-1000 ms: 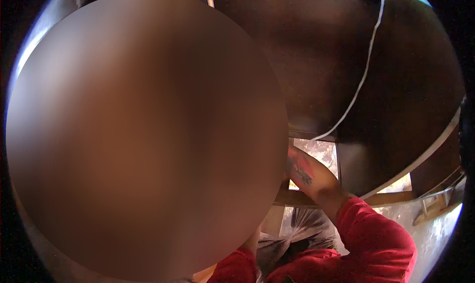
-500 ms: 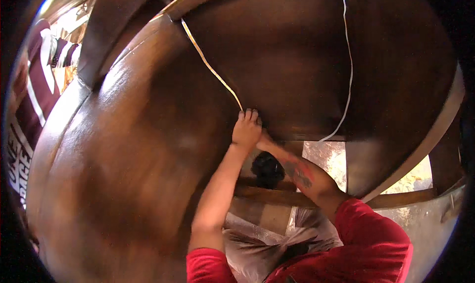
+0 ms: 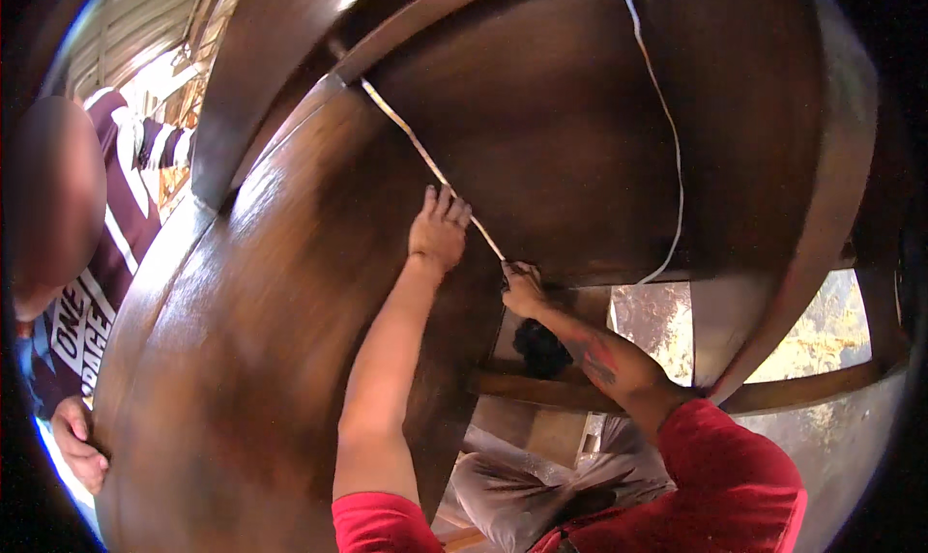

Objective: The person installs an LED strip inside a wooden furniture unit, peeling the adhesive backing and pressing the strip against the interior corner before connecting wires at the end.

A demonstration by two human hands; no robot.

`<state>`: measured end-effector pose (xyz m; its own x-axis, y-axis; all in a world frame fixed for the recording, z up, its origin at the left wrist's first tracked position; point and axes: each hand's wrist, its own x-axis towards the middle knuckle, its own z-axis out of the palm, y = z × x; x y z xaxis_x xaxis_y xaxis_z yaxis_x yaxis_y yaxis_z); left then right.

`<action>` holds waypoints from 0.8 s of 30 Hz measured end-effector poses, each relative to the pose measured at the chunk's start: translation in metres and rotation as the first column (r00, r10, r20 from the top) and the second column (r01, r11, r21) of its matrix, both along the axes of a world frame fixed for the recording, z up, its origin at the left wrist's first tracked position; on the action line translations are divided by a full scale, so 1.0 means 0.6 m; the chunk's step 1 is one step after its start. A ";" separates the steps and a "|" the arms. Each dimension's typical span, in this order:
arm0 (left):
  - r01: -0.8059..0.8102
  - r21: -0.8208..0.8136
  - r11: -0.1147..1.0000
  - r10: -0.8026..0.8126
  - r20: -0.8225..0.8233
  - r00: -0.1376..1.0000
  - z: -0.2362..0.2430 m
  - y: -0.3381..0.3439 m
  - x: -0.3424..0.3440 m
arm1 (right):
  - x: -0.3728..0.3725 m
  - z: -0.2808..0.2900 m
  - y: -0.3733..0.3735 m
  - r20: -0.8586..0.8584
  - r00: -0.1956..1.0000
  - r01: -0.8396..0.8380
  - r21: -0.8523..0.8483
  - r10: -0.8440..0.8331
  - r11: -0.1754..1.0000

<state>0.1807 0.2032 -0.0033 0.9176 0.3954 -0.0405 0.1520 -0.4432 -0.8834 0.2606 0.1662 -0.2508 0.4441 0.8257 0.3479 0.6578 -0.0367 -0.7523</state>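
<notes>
OK, cord [image 3: 412, 138] runs straight on dark wood [image 3: 561, 157] from rail [image 3: 425, 18] to R hand [image 3: 523, 289], whose fingers look closed on it; L hand [image 3: 441, 232], fingers part spread, rests over it midway. That stretch looks lined up; can't tell what's left past R hand. 2nd cord [image 3: 681, 166], off to R, curves loose, untouched.

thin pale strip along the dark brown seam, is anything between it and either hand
Nothing visible: the left hand lays fingers across the thin pale strip, and the right hand is at its lower visible end. The round black fuzzy object sits lower, apart from the strip.
</notes>
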 end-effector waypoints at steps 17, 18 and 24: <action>-0.069 0.099 0.993 0.077 -0.082 0.994 -0.003 -0.012 -0.010 | -0.039 0.016 -0.013 0.097 0.995 0.002 -0.078 0.006 0.997; -0.073 0.068 0.995 0.080 -0.092 0.993 -0.009 -0.018 -0.010 | -0.037 0.020 -0.016 0.121 0.993 0.028 -0.121 -0.013 0.992; -0.083 0.018 0.996 0.084 -0.095 0.992 0.013 -0.010 0.001 | -0.027 0.049 -0.014 0.006 1.000 0.014 -0.146 -0.013 0.989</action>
